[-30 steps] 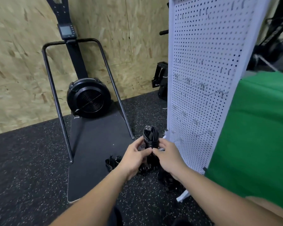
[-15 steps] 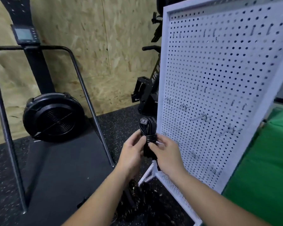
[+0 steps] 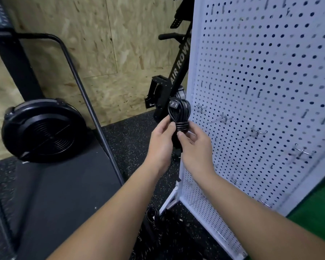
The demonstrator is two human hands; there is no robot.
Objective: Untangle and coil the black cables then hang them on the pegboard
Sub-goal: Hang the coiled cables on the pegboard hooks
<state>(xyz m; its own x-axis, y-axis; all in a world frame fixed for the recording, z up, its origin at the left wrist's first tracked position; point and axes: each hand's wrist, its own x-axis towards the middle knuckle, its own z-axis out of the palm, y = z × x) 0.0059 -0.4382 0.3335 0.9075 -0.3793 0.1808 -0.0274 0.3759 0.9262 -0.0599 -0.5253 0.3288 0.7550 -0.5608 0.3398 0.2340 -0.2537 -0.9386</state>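
A coiled black cable [image 3: 179, 113], wrapped round its middle and with a plug at its top, stands upright between both hands just left of the white pegboard [image 3: 266, 72]. My left hand [image 3: 160, 142] grips the coil's left side with curled fingers. My right hand [image 3: 196, 149] pinches the wrapped middle from the right. Small metal hooks [image 3: 226, 118] stick out of the pegboard in a slanting row to the right of the coil. More black cables [image 3: 158, 228] lie tangled on the floor by the pegboard's foot.
A black fan machine [image 3: 43, 130] with a tubular frame stands at the left on a dark mat. An air rower [image 3: 174, 76] leans on the chipboard wall behind the pegboard. A green surface [image 3: 319, 207] lies at the lower right.
The view has moved closer to the pegboard. Both hands have raised the coiled cable from near the floor up to the level of the hooks.
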